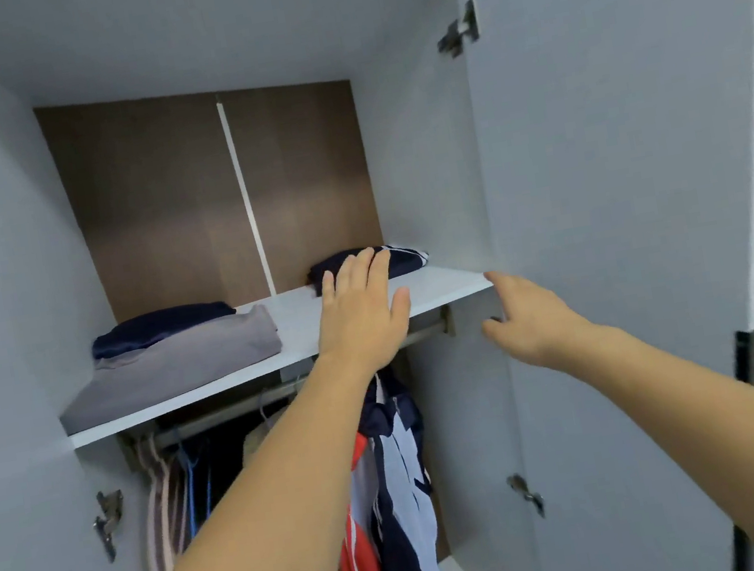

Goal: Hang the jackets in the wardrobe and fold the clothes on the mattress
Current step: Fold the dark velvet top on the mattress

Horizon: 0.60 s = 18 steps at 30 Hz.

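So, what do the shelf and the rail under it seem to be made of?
The shelf looks like laminated board: smooth, matte, pale grey, with a square front edge. The rail looks like metal, probably steel or aluminium: dull silver-grey, with a faint sheen. Neither is certain from the picture alone.

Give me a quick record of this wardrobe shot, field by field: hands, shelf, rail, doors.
left hand: left hand open, fingers straight, reaching to the navy striped bundle; contact unclear
right hand: right hand open, holding nothing, near the shelf's right end by the right door
shelf: shelf holds the bundle at right, a grey stack with a navy piece on top at left
rail: jackets and bare hangers hang below the shelf
doors: both open
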Available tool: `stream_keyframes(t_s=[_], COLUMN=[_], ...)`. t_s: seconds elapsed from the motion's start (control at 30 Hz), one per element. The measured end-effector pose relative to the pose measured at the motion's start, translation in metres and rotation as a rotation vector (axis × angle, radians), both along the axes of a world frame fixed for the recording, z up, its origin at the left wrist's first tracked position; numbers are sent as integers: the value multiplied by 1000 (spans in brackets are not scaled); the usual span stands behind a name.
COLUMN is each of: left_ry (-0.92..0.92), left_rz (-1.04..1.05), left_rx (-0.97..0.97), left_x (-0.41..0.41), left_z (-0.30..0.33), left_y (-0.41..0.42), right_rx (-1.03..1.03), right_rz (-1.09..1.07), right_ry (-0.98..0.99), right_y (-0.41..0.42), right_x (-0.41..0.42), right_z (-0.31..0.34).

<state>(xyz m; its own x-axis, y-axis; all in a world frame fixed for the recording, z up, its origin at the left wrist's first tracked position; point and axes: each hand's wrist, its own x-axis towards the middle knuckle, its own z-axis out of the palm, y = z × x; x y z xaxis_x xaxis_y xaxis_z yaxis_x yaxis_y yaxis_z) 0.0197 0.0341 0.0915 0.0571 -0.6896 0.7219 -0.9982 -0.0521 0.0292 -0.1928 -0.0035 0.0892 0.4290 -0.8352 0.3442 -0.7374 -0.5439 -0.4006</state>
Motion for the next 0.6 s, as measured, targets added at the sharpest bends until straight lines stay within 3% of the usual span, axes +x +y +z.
stream_keyframes(t_s=[0.13, 0.33, 0.6], left_ry=[-70, -37, -83], left_rz=[-109, -298, -576], left_rx=[-41, -113, -59], left_x=[-83, -228, -429], left_z=[8, 16, -10], left_y=[-8, -17, -23], right_rx=[-41, -163, -111], right_rz=[-100, -233, -472], right_ry=[-44, -40, -42], right_y=[18, 49, 83], right_x=[-85, -232, -419], right_z=[13, 28, -12])
